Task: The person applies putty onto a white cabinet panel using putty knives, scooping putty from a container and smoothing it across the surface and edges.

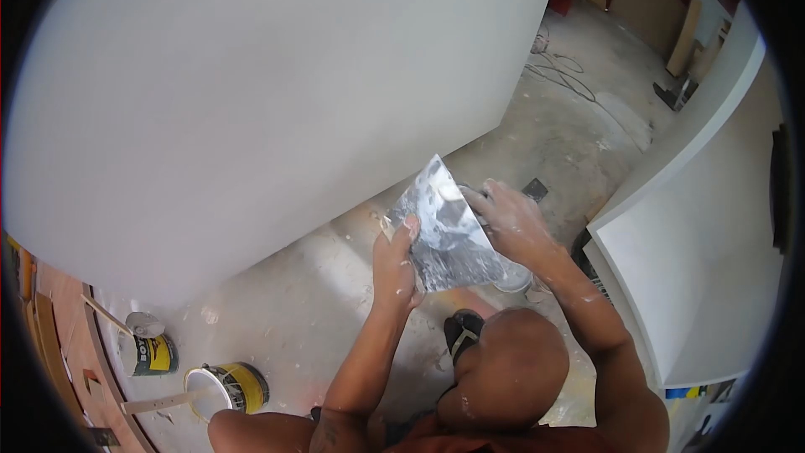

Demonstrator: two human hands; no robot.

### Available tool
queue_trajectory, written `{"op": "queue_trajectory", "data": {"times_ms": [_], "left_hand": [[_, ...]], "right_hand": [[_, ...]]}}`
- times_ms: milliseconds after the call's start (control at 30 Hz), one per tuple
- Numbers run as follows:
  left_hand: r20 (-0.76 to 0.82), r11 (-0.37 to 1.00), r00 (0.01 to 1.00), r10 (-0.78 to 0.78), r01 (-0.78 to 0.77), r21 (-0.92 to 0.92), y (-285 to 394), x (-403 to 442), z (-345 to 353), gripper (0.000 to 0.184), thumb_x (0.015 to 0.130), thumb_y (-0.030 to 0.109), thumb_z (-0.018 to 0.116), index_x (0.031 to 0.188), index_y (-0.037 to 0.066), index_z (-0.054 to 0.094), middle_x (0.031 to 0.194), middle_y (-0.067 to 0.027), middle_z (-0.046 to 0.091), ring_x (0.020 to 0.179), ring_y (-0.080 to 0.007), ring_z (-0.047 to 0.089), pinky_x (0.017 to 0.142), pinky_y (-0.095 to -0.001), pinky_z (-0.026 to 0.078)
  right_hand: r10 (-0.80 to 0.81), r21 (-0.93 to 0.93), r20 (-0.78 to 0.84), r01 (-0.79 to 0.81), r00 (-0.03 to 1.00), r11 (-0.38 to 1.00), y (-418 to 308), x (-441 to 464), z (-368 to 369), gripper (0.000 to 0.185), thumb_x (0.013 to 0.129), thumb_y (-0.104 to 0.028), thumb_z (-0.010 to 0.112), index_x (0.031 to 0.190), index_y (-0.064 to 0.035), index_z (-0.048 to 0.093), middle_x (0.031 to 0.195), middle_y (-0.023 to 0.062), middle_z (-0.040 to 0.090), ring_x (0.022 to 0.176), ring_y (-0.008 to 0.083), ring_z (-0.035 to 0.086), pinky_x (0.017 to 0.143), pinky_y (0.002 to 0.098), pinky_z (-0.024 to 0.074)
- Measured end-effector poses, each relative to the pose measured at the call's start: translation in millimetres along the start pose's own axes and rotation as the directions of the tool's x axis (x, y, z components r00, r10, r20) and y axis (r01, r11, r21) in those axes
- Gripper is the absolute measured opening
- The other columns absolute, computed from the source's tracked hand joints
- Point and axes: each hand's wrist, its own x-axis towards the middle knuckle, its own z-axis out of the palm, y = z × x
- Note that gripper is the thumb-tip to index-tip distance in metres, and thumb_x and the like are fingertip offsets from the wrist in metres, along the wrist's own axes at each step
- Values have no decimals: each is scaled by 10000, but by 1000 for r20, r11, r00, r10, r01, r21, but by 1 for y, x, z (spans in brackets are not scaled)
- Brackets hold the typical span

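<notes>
A shiny flat metal plate (457, 264), smeared with white putty-like paste, is tilted up in front of me. My left hand (394, 260) is closed on its left edge, with the thumb lying over the smeared face. My right hand (520, 222) is at the plate's right edge, its fingers bent and coated with white paste. Part of those fingers goes behind the plate, so what they hold there is hidden. Below the plate's lower right corner, a round whitish container (513, 278) partly shows near my bent knee.
A large smooth white panel (277, 109) fills the upper left. Two paint cans stand at lower left, a smaller one (155, 354) and a larger open one (243, 386), both with sticks. A curved white piece (704, 226) is at right. Cables (562, 71) lie on the floor behind.
</notes>
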Motion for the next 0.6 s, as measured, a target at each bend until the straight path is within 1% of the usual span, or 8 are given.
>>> {"op": "queue_trajectory", "data": {"times_ms": [100, 200, 233, 300, 367, 433, 533, 600], "left_hand": [[-15, 995, 1000, 21, -22, -97, 2, 0, 5, 321, 976, 233, 542, 1178, -15, 572, 1075, -111, 655, 964, -219, 663, 844, -374, 546], [-178, 991, 982, 70, -88, -99, -3, 8, 7, 331, 990, 265, 534, 1167, -13, 571, 1057, -100, 648, 999, -211, 648, 863, -369, 538], [-179, 990, 980, 86, -104, -92, -8, 13, -1, 331, 990, 265, 534, 1167, -13, 571, 1057, -100, 648, 999, -211, 648, 863, -369, 538], [-127, 880, 911, 393, -332, 341, -12, 14, -9, 311, 1009, 270, 511, 1062, -25, 594, 977, -86, 632, 904, -153, 596, 756, -326, 491], [-64, 773, 847, 527, -446, 451, 2, 8, 2, 308, 1014, 284, 515, 1023, -14, 593, 943, -59, 615, 867, -123, 572, 718, -303, 477], [152, 602, 898, 412, -394, 695, 14, 1, 7, 364, 1020, 254, 474, 1018, -87, 600, 645, -94, 583, 603, -141, 531, 558, -352, 429], [297, 519, 906, 303, -418, 746, 20, -5, 14, 338, 1010, 237, 495, 1059, -80, 603, 544, -100, 527, 485, -179, 497, 522, -353, 433], [334, 493, 899, 285, -436, 753, 31, -9, 17, 320, 1002, 228, 510, 1076, -68, 606, 555, -117, 536, 486, -202, 516, 530, -356, 446]], "right_hand": [[-45, -35, -114, 41, 993, 999, 23, -11, -3, 264, 939, -111, 591, 1181, -7, 582, 860, 124, 599, 798, 301, 637, 678, 388, 514], [523, 321, -211, -447, 826, 835, 12, -25, -23, 187, 965, -122, 581, 1103, 3, 586, 838, 75, 625, 758, 194, 657, 676, 337, 525], [656, 828, -120, -289, 745, 480, -2, -24, -34, 197, 959, -141, 594, 1080, 13, 612, 837, 74, 651, 763, 175, 651, 681, 325, 524], [694, 984, 130, -180, 708, -1, -19, -29, -31, 212, 945, -156, 622, 1041, 30, 648, 834, 58, 671, 757, 132, 632, 687, 298, 520], [674, 950, 161, -298, 721, 93, -30, -28, -18, 211, 936, -153, 636, 1025, 37, 658, 831, 42, 665, 745, 108, 620, 687, 284, 517], [682, 912, 118, -350, 721, 212, -39, -18, -5, 211, 922, -150, 656, 1041, 25, 665, 835, 20, 663, 739, 86, 617, 649, 275, 515], [633, 858, 13, -334, 774, 391, -39, 5, -19, 226, 912, -153, 674, 1053, 25, 672, 847, 44, 673, 773, 98, 630, 670, 269, 516], [650, 870, 57, -357, 757, 339, -46, 22, -43, 223, 906, -156, 674, 1035, 26, 666, 832, 43, 675, 740, 98, 628, 639, 268, 513]]}}
